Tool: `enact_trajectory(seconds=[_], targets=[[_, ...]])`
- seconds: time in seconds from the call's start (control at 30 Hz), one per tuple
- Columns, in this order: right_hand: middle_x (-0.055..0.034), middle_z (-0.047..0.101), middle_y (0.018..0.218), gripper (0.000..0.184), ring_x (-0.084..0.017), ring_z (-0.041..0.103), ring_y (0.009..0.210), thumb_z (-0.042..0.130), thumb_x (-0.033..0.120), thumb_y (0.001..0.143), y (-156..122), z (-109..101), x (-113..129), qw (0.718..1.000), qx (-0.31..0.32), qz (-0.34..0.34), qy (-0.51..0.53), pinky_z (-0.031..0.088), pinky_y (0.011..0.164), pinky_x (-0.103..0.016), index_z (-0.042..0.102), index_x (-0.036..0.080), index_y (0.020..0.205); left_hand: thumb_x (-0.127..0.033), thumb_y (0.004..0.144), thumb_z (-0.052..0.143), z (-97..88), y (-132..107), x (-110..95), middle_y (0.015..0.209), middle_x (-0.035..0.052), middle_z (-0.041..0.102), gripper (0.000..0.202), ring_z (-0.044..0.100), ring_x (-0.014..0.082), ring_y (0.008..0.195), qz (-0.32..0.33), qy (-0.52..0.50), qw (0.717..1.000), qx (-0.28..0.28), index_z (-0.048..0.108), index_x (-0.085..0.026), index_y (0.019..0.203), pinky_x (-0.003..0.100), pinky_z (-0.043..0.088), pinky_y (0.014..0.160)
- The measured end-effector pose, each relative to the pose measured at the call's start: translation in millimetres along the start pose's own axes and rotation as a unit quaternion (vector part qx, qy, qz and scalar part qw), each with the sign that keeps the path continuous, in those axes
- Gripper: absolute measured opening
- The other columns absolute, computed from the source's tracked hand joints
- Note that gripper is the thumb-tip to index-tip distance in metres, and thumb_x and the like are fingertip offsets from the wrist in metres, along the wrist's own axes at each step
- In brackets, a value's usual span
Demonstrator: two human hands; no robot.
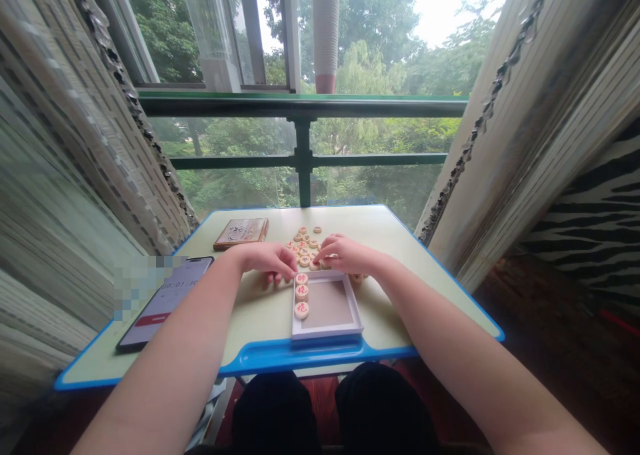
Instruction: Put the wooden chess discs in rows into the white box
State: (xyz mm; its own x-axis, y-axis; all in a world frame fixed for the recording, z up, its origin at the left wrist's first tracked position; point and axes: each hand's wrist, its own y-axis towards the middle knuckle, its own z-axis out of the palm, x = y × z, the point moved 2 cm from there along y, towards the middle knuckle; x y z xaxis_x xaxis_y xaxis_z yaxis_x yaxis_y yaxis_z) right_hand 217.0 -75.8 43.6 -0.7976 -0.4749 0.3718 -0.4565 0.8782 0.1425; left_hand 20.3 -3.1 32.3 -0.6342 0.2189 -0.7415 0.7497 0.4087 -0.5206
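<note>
My left hand [273, 261] is at the far left corner of a shallow white box [357, 311], fingers bent and pressed together, their tips touching the corner beside a red-marked Chinese chess piece [301, 279]. What those fingers hold, if anything, is hidden. Below that piece, two more red-marked pieces [301, 301] lie in a column along the box's left side. My right hand [340, 253] reaches over the loose pieces [303, 246] behind the box, its fingertips closed down on a Chinese chess piece [314, 265] partly covered by them. More pieces [357, 277] show beneath my right wrist.
The folding table [400, 241] has a blue rim. A brown patterned flat box [241, 233] lies at the back left. A phone [167, 301] showing a timer lies left of my forearm. Curtains hang at both sides; a green railing [303, 108] crosses the window behind.
</note>
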Motion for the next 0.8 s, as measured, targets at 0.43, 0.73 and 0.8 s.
enact_trajectory(seconds=[0.43,0.73,0.8], targets=[[-0.0046,0.066,0.094,0.025,-0.016,0.059,0.08,0.052,0.012,0.068,-10.1,-22.3,-26.4,0.981,0.026,0.185,-0.053,0.041,0.066,-0.022,0.069,0.019,0.085,-0.044,0.065,0.063,-3.0,-5.7,-13.5,0.084,0.0042,0.063,0.036,0.055,0.0124,0.063,0.045,0.046,0.983,-0.171,0.062,-0.017,0.089,0.021,0.038,0.048],[-0.0014,0.066,0.096,0.029,-0.015,0.058,0.076,0.057,0.018,0.065,-12.9,-24.3,-22.9,0.982,0.064,0.17,-0.051,0.038,0.058,-0.021,0.068,0.024,0.091,-0.029,0.061,0.06,-2.3,-2.1,-18.9,0.102,0.0049,0.062,0.033,0.057,0.0196,0.084,0.062,0.249,0.935,-0.243,0.067,-0.02,0.092,0.025,0.042,0.073],[-0.0012,0.066,0.095,0.027,-0.014,0.058,0.073,0.057,0.019,0.067,-11.5,-21.8,-23.3,0.984,0.071,0.157,-0.044,0.038,0.057,-0.021,0.069,0.024,0.091,-0.026,0.061,0.059,-3.9,-1.7,-16.9,0.101,0.0052,0.063,0.034,0.057,0.0195,0.083,0.06,0.254,0.935,-0.242,0.067,-0.02,0.094,0.025,0.042,0.073]])
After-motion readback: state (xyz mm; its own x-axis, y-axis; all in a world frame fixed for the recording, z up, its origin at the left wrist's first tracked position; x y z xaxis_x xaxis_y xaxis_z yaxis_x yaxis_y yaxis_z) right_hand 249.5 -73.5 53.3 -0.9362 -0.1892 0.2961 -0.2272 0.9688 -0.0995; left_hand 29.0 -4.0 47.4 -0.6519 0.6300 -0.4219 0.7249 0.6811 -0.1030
